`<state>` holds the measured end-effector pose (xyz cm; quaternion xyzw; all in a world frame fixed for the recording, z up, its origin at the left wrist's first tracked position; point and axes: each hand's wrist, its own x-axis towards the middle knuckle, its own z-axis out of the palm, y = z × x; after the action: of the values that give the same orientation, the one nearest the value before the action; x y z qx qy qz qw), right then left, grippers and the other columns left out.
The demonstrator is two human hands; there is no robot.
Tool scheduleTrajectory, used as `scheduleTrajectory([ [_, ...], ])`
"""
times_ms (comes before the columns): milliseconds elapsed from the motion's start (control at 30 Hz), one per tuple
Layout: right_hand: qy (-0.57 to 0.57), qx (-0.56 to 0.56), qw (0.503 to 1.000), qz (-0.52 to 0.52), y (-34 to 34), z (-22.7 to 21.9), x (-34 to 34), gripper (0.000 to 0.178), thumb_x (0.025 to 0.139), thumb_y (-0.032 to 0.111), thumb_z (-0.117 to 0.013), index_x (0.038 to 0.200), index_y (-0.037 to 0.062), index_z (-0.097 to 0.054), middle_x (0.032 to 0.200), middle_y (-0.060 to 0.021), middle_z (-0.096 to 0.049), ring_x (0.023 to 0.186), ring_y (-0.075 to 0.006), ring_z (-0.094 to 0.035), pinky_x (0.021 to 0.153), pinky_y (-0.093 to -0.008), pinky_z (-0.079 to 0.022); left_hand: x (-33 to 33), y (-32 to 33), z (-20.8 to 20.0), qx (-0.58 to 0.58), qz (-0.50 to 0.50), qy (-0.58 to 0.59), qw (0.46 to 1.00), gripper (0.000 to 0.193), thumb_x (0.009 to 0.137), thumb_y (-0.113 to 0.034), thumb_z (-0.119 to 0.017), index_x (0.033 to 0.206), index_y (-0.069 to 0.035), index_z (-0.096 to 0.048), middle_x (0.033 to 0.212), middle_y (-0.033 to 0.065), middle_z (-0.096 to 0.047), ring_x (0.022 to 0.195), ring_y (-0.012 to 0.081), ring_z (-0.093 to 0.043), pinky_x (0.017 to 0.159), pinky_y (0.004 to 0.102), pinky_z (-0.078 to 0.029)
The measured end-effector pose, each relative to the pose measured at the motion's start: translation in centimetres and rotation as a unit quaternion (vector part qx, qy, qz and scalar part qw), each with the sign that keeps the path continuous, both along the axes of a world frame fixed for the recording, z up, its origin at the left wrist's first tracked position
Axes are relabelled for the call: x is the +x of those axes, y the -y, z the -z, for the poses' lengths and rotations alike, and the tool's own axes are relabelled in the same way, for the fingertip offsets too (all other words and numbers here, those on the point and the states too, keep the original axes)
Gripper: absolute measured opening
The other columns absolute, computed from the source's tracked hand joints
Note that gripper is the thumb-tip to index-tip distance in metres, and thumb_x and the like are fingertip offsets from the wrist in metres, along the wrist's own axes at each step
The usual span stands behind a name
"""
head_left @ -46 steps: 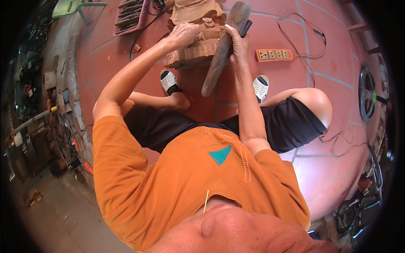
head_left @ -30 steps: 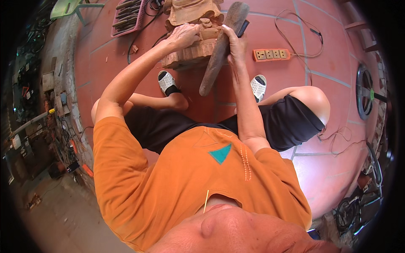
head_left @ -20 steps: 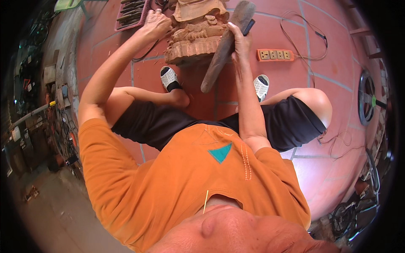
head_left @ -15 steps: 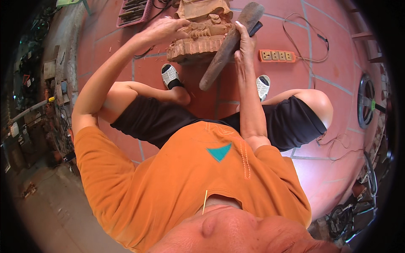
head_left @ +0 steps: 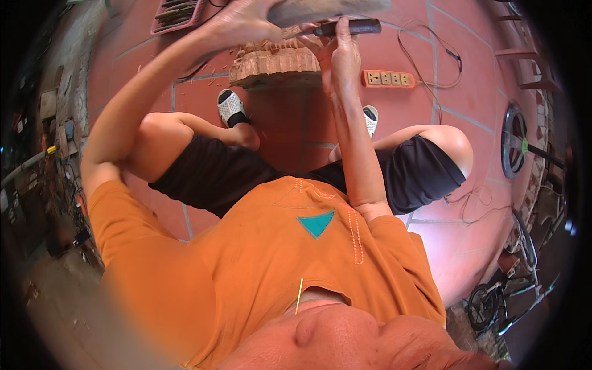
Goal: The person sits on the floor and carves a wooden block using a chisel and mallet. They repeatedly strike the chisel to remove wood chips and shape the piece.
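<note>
My left hand (head_left: 243, 26) is closed around the left end of a thick, worn wooden club (head_left: 327, 8), which lies level across the top of the view and is cut by its edge. Just below the club, my right hand (head_left: 342, 58) grips a chisel (head_left: 357, 26) by its dark handle, the slim shank pointing left. Both tools are over a carved wooden block (head_left: 274, 66) on the floor; hands and club hide its upper part.
A pink basket (head_left: 177, 17) of carving tools sits beyond my left arm. An orange power strip (head_left: 388, 79) with a looping cord (head_left: 431, 86) lies right of the carving. My sandalled feet flank it. A dark wheel-shaped object (head_left: 513, 140) stands at far right.
The club has gone from slanting in my right hand to level in my left hand. My right hand now shows the chisel. The view has shifted slightly.
</note>
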<state>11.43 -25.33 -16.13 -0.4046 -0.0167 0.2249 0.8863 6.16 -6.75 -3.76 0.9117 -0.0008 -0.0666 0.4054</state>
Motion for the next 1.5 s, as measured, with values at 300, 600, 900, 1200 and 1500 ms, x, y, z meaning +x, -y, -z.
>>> scheduleTrajectory([
  [300, 0.124, -0.158, 0.978, -0.058, 1.3, 0.4, -0.5, 0.024, 0.106, 0.018, -0.062, 0.125, 0.0068, -0.052, 0.118, -0.0155, -0.071, 0.112, -0.0302, -0.072, 0.091, -0.0386, -0.062, -2.1, -3.7, -2.5, -0.047, -0.171, -0.081, 0.981, 0.066, 0.07, -0.008, -0.079, 0.132, 0.0, -0.061, 0.108, 0.0078, -0.067, 0.102, 0.0159, -0.061, 0.093, 0.0308, -0.049],
  [600, 0.219, -0.228, 0.943, -0.108, 1.0, 1.5, 1.0, 0.03, 0.102, 0.022, -0.07, 0.125, 0.0087, -0.056, 0.117, -0.0102, -0.072, 0.109, -0.025, -0.073, 0.087, -0.0372, -0.062, -2.7, -7.9, -0.1, -0.078, -0.098, 0.084, 0.988, 0.068, 0.069, -0.005, -0.08, 0.133, 0.003, -0.059, 0.113, 0.0068, -0.065, 0.106, 0.0156, -0.059, 0.095, 0.0309, -0.048],
  [900, 0.264, -0.224, 0.914, -0.213, -0.4, 2.5, 3.8, 0.038, 0.099, 0.024, -0.074, 0.13, 0.0106, -0.057, 0.111, -0.0052, -0.071, 0.103, -0.0176, -0.072, 0.08, -0.0307, -0.059, -4.1, -6.2, -1.8, -0.039, -0.109, 0.061, 0.991, 0.067, 0.072, -0.007, -0.077, 0.135, 0.003, -0.058, 0.114, 0.0102, -0.066, 0.105, 0.0174, -0.061, 0.095, 0.0322, -0.049],
  [1200, 0.356, -0.307, 0.852, -0.229, -1.3, 4.1, 3.5, 0.051, 0.096, 0.024, -0.078, 0.14, 0.0114, -0.057, 0.115, -0.0003, -0.068, 0.101, -0.0118, -0.067, 0.081, -0.0289, -0.055, -4.7, -5.1, -1.9, 0.05, -0.104, 0.089, 0.989, 0.07, 0.073, -0.01, -0.076, 0.138, 0.003, -0.055, 0.117, 0.0181, -0.068, 0.111, 0.0226, -0.065, 0.099, 0.0351, -0.05],
  [1500, 0.378, -0.33, 0.83, -0.243, -2.3, 2.9, 3.2, 0.045, 0.082, 0.026, -0.088, 0.122, 0.0117, -0.074, 0.11, -0.0056, -0.071, 0.098, -0.0199, -0.07, 0.086, -0.0356, -0.056, -6.9, -5.4, 1.1, 0.045, -0.093, 0.05, 0.993, 0.065, 0.081, -0.012, -0.074, 0.143, -0.004, -0.053, 0.119, 0.0127, -0.066, 0.111, 0.0181, -0.059, 0.101, 0.0333, -0.046],
])
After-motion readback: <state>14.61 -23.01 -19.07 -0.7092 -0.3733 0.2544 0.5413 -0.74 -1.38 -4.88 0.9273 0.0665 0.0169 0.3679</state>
